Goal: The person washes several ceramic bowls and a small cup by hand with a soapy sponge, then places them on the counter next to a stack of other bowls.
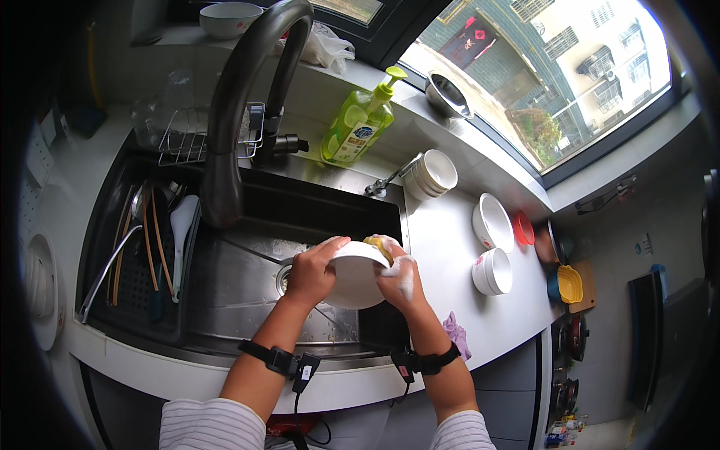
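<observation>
Over the sink basin, my left hand grips a white bowl by its left rim. My right hand, covered with soap suds, presses a yellow sponge against the bowl's upper right rim. The bowl is tilted, and its inside faces away from me. Below it, the drain shows in the metal floor of the basin, with small food scraps scattered around.
A dark faucet arches over the basin. Left of it, a drain tray holds chopsticks and spoons. Behind stands a green soap bottle. Stacked bowls, more bowls and a purple cloth lie on the right counter.
</observation>
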### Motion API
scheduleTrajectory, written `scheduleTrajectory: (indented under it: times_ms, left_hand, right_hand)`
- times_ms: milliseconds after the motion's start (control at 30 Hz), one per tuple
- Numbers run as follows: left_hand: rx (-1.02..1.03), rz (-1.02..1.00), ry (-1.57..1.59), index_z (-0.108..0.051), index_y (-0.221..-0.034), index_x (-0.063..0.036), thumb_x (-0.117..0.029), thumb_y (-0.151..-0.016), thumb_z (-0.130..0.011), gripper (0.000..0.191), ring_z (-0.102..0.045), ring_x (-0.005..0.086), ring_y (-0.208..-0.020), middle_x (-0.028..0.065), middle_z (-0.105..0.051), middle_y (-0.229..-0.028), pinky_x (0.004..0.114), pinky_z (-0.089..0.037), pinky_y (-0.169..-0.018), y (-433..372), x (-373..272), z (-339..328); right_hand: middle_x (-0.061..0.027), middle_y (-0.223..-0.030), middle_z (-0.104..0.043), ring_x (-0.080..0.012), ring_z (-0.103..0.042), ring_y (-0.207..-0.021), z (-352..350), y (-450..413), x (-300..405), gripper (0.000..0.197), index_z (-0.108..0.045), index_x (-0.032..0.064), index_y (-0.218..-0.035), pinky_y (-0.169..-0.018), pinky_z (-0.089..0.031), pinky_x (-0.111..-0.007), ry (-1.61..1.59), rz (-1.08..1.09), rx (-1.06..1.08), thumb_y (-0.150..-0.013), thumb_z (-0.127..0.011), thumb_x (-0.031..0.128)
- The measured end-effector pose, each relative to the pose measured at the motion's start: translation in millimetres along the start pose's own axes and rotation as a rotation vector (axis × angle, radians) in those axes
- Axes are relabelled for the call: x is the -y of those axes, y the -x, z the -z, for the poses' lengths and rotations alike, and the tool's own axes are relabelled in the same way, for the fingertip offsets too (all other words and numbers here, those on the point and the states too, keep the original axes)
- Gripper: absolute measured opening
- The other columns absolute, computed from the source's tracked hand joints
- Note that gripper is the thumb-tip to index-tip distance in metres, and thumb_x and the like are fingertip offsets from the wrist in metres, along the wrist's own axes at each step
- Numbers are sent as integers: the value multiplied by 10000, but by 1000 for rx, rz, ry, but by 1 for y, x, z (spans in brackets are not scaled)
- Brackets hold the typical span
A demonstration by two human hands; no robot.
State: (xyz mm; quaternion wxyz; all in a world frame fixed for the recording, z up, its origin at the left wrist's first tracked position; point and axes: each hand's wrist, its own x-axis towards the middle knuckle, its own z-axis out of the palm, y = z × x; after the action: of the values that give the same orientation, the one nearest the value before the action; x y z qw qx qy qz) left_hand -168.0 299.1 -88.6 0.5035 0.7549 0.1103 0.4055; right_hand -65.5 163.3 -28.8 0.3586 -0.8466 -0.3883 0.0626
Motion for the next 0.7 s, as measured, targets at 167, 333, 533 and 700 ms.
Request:
scheduleTrajectory:
  times_ms: [167, 333, 533, 700]
  left_hand:
    - [-139, 73, 21, -631, -1087, -59, 90, -714, -524, 415, -649, 302, -965, 157, -659, -1052, 340, -511, -845, -1, 0, -3]
    - [-136, 496, 581, -560, -1181, -72, 108, -770, -489, 455, -622, 194, -1006, 134, -663, -1053, 294, -467, -871, 2, 3, -16]
    - [32, -45, -127, -598, -1084, -80, 73, -673, -594, 438, -634, 339, -887, 110, -642, -1032, 388, -535, -764, 10, -1, -6]
    - [-103, 219, 162, -623, -1101, -63, 52, -736, -543, 392, -659, 277, -921, 142, -659, -1042, 331, -515, -808, -4, -10, -9]
  right_hand:
    - [-143, -1091, -602, -216, -585, -1027, -16, 12, -3, 390, -537, -41, -1163, -898, -448, -293, -372, -16, -143, -775, -573, -45]
    - [-137, -1168, -560, -230, -573, -1054, -36, 12, -6, 417, -485, -54, -1207, -940, -441, -341, -430, 184, -562, -793, -532, -69]
    - [-148, -1104, -624, -367, -614, -931, -13, 14, 35, 407, -639, 122, -1087, -760, -523, -383, 541, 545, -173, -696, -567, 36]
    - [-170, -1152, -578, -246, -594, -1032, -16, 18, -24, 453, -525, -52, -1193, -892, -475, -323, -279, 217, -397, -746, -598, -71]
